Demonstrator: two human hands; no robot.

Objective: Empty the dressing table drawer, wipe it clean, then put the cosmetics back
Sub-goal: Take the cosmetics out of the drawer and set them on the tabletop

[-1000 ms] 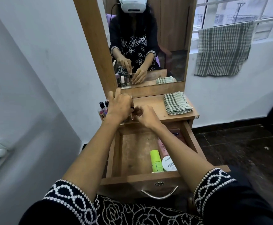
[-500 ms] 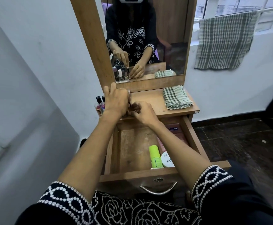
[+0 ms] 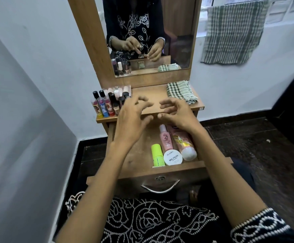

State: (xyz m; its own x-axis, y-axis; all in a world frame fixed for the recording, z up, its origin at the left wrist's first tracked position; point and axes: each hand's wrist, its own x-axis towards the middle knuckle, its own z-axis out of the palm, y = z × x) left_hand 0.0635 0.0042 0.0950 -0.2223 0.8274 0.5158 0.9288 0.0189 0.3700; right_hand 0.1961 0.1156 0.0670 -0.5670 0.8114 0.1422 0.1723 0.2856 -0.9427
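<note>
1. Four cosmetics lie at the right front of the open drawer (image 3: 139, 155): green bottle (image 3: 157, 155), white jar (image 3: 173, 157), two pink bottles.
2. Both hands, left hand (image 3: 131, 118) and right hand (image 3: 177, 114), hover empty with loose fingers.
3. Take one item per hand and stand it beside the small bottles (image 3: 107, 104) on top.

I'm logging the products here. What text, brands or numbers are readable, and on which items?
"ZUDIO" and "NAIL POLISH": lid of the round white jar in the drawer.
"10": possibly, on the peach tube; uncertain.
Pink bottle: print too small.
Green bottle: label too blurred.
Lip balm tubes on the tabletop: pictures only, nothing legible.
</note>
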